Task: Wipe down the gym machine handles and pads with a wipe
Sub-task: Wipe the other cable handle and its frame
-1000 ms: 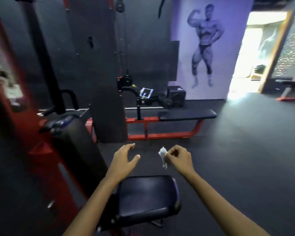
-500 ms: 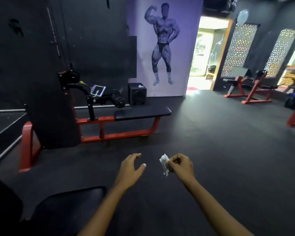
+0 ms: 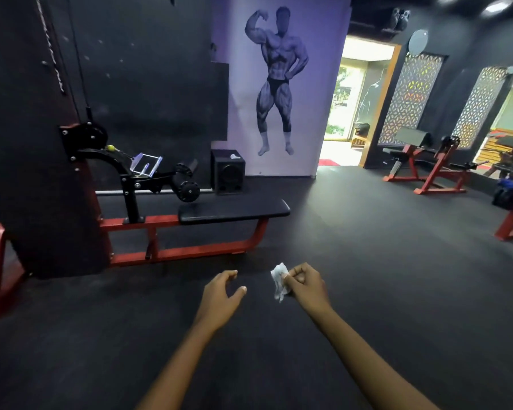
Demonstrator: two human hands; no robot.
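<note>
My right hand (image 3: pixel 305 284) pinches a small crumpled white wipe (image 3: pixel 280 280) in front of me, over the dark floor. My left hand (image 3: pixel 221 294) hovers beside it, fingers loosely curved, holding nothing. Ahead on the left stands a red-framed seated row machine with a long black seat pad (image 3: pixel 234 213), black foot rollers (image 3: pixel 187 190) and a metal handle (image 3: pixel 145 165) resting on its arm. Both hands are well short of the machine.
A tall black weight-stack column (image 3: pixel 42 143) rises at the left. A black speaker box (image 3: pixel 228 171) sits by the purple poster wall. Red benches with black pads (image 3: pixel 421 161) stand at the right near a bright doorway (image 3: pixel 350 99). Black rubber floor (image 3: pixel 367 261) stretches between.
My view has swung right, away from the near black seat and backrest pads, which have left the frame. Both hands keep the same pose, the wipe still pinched in my right hand.
</note>
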